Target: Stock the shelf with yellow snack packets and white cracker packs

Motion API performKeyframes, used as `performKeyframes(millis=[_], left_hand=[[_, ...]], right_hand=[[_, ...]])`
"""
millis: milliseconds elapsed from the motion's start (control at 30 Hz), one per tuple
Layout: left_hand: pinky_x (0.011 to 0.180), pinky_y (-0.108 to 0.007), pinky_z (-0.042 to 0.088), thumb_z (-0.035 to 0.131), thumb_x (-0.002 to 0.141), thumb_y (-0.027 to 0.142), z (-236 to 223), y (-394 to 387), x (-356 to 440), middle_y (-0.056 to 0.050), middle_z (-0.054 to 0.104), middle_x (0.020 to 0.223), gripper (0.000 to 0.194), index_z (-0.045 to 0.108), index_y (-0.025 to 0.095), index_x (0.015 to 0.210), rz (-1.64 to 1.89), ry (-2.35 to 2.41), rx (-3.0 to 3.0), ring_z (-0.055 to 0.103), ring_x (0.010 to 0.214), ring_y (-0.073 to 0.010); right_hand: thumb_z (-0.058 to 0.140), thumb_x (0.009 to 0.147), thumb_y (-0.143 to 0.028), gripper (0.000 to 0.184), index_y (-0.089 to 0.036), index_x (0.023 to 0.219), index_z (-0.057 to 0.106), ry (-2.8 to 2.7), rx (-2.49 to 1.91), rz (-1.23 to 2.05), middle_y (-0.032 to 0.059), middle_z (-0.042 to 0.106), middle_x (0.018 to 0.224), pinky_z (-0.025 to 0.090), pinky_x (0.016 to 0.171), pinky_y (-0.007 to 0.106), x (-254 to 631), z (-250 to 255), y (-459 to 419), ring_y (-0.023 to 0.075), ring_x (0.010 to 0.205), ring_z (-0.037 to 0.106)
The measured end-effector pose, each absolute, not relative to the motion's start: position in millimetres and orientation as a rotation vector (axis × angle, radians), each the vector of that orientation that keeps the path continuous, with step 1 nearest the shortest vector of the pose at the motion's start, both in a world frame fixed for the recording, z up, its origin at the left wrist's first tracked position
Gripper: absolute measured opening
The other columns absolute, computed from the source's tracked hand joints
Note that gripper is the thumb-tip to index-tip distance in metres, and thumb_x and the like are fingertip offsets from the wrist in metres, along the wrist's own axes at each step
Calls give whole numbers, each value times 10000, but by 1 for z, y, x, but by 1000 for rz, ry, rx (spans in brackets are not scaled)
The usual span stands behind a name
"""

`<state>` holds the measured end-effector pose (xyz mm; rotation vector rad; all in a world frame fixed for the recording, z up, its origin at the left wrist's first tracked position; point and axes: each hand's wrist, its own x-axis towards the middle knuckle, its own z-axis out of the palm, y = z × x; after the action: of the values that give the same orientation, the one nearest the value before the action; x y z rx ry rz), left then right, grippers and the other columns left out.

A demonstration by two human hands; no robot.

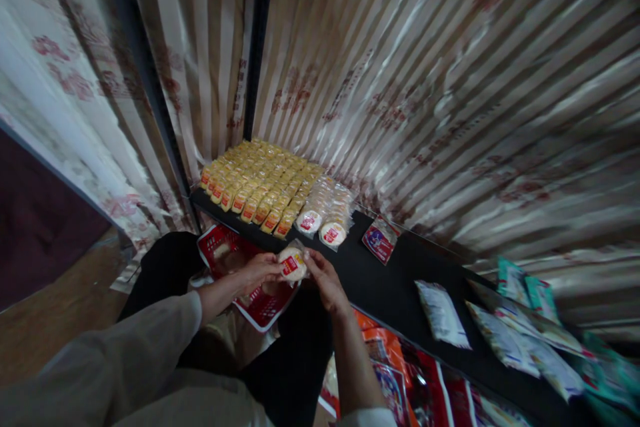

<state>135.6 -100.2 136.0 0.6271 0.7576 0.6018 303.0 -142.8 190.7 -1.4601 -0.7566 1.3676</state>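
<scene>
Between my two hands is a round, pale packaged cake (293, 264) in clear wrap with a red label. My left hand (263, 271) pinches its left edge, and the fingers of my right hand (324, 278) close on its right edge. Below them a red plastic basket (265, 312) with a white rim rests by my lap, holding more pale round pieces. Just beyond my hands, two rows of similar white packaged cakes (334, 232) lie on the black shelf (350, 273). Left of these stand several rows of yellow-wrapped cakes (260, 190).
A red and blue packet (381, 239) lies right of the white cakes. Farther right are white pouches (441, 315) and green packets (543, 298). Under the shelf are orange and red bags (385, 350). Striped printed sheeting (400, 80) hangs behind, beside dark metal posts (257, 47).
</scene>
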Motion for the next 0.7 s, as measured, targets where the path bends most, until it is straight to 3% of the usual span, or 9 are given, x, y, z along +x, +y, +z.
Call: performKeyframes(millis=[133,300,567,700], left_hand=[[778,-282,535,786,660,157,141,-104,156,-64,694,790,213,607,96,759,676,810,512,679,758,-164],[786,-288,541,722,717,85,147,-104,182,-37,667,722,152,572,106,704,755,849,492,670,713,-138],[568,-210,499,584,784,37,143,-98,219,33,580,660,151,546,125,900,680,1127,735,580,502,-69],[520,-180,457,545,793,72,142,-98,239,23,588,715,142,601,147,900,658,1114,916,574,552,-75]], right_hand=[[792,564,-444,452,-176,904,662,-651,-1402,1244,28,716,847,492,715,271,303,178,-151,151,727,635],[774,558,-467,443,-177,877,667,-541,-1437,1105,24,721,797,502,675,300,306,161,-152,176,689,642],[731,569,-474,473,-157,918,694,-577,-1551,815,56,728,858,486,724,304,351,143,-138,195,757,640],[703,568,-495,493,-141,913,698,-599,-1629,714,82,727,879,481,740,312,380,131,-126,208,779,639]])
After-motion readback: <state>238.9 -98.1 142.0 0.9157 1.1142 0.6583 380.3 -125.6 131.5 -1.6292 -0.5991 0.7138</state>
